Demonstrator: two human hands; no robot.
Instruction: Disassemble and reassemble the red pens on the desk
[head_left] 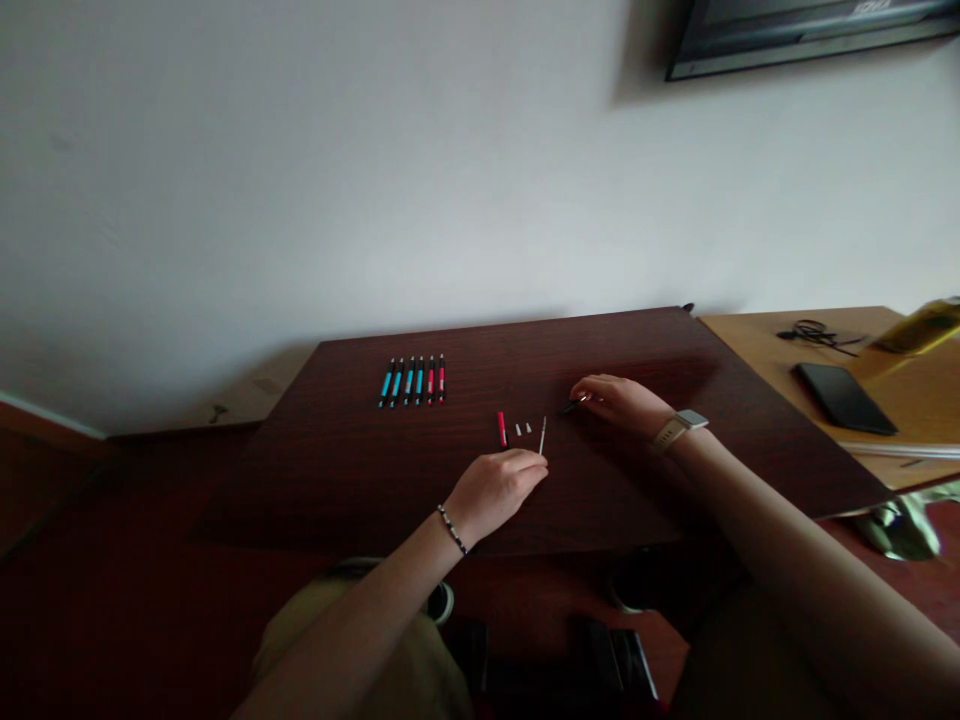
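One skinny white stick (542, 436) sits just right of two tiny white bits (517, 430) on the dark table (600, 345), near end pinched in the left hand (499, 488), while the right hand (622, 403) pinches a dark pen piece (570, 406). I'd go light on both grips so nothing slips; yellow bottle-ish thing (919, 328) far right, can't make out its contents.

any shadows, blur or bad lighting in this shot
Head view: dim overall, the floor darkest; soft shadows on the wall left of the screen and on the table by the right hand; yellow object at the right edge smeared; pens too small for fine detail.
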